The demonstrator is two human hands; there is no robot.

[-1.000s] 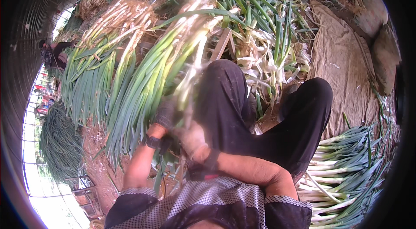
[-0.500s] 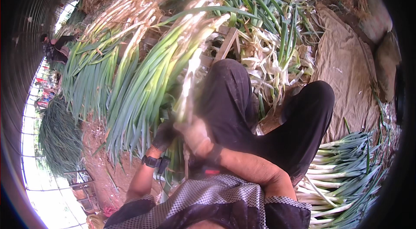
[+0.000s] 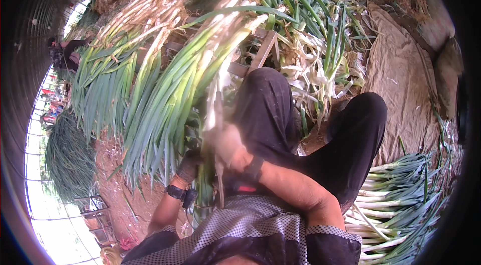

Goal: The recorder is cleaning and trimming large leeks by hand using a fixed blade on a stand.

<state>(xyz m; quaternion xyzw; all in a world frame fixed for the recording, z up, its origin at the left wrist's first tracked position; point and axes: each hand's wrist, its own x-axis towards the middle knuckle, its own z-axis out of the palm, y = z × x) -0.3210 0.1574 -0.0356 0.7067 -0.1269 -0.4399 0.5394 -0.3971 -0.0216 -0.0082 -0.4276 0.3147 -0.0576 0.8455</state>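
Note:
A long leek (image 3: pixel 210 118) stands upright before me, pale stalk up, its green leaves hanging down towards my lap. Beside those leaves my left hand (image 3: pixel 189 164), in a dark glove, is closed around the lower part of the leek. My right hand (image 3: pixel 228 145), in a pale glove and smeared by motion, is closed on a thin grey rod-shaped tool (image 3: pixel 221 187) that runs above and below the fist, close along the stalk. Just left of the hands, a heap of leeks (image 3: pixel 173 94) lies with roots away from me and green leaves towards me.
Wooden slats (image 3: pixel 262 54) show under the leeks. Peeled leaves (image 3: pixel 305 59) pile up beyond my knees. A brown cloth (image 3: pixel 398 84) lies at right, with cleaned leeks (image 3: pixel 391 200) below it. Another person (image 3: pixel 69 54) is at far left, near a dark green leek pile (image 3: pixel 70 157).
My right hand has shifted slightly right and up, and more of the grey tool shows above it. My left hand has dropped a little. The heaps have stayed put.

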